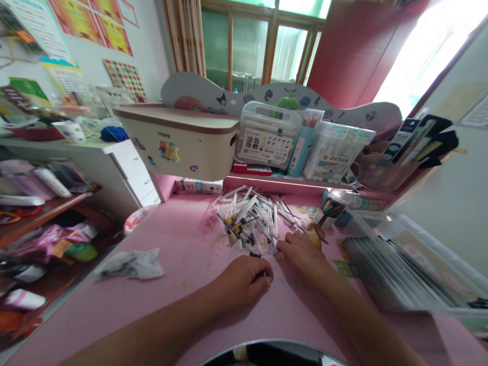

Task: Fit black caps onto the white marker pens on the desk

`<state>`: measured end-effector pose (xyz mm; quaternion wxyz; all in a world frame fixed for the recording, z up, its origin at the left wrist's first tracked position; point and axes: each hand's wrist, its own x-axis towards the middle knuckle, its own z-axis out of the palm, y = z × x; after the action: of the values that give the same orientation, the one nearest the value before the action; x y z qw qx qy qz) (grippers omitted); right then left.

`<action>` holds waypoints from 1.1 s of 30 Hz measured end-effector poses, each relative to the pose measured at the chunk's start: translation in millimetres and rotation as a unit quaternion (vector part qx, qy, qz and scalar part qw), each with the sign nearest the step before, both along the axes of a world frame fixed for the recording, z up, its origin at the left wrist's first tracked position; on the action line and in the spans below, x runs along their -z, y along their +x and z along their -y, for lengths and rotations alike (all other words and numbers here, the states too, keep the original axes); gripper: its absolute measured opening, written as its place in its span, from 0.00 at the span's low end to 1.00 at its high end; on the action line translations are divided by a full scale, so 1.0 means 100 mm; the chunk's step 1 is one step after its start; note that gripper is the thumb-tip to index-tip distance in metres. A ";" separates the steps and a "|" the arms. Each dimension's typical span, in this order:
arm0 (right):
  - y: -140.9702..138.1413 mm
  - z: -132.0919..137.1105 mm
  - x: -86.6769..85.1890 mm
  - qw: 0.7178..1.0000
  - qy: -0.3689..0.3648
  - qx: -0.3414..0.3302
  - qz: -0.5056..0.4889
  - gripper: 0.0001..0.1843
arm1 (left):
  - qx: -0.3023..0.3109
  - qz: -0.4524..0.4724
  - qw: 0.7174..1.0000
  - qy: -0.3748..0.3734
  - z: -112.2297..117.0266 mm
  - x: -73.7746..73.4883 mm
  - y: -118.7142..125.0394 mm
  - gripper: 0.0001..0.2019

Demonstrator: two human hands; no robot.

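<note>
My left hand (248, 277) is concealing its palm; my right hand (301, 254) is masking whatever is lying under its fingers beside the white sticks (247, 213); blur is veiling the wooden shelf (49, 210); the lower edge is cropping a round-rimmed object (290, 352); print on the clear case (267, 142) is escaping me

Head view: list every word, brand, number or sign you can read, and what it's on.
Nothing reads with certainty.
Handled clear case: label too small and blurred.
Clear case right of it: characters too blurred.
Blue tube: too small.
Red print on the pink desk: blurred.
Wall posters: blurred.
White sticks: no lettering discernible.
</note>
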<state>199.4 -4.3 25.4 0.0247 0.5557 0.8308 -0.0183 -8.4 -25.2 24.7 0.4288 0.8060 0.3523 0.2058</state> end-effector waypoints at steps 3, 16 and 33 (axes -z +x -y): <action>0.02 0.00 0.01 0.999 0.039 -0.013 -0.017 0.07 | -0.005 0.000 1.000 -0.004 0.01 -0.01 0.00 0.10; -0.40 0.41 -0.22 0.864 0.228 -0.249 -0.373 0.12 | -0.069 0.128 0.988 0.051 -0.12 0.06 -0.01 0.12; 0.38 -0.30 0.24 0.969 0.103 0.220 -0.054 0.15 | -0.188 0.297 0.911 -0.215 0.00 0.07 0.07 0.13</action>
<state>237.0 25.8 1.9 -0.0820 0.7226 0.6856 0.0324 -0.9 -25.5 17.5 0.6297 0.5153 0.3890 0.4320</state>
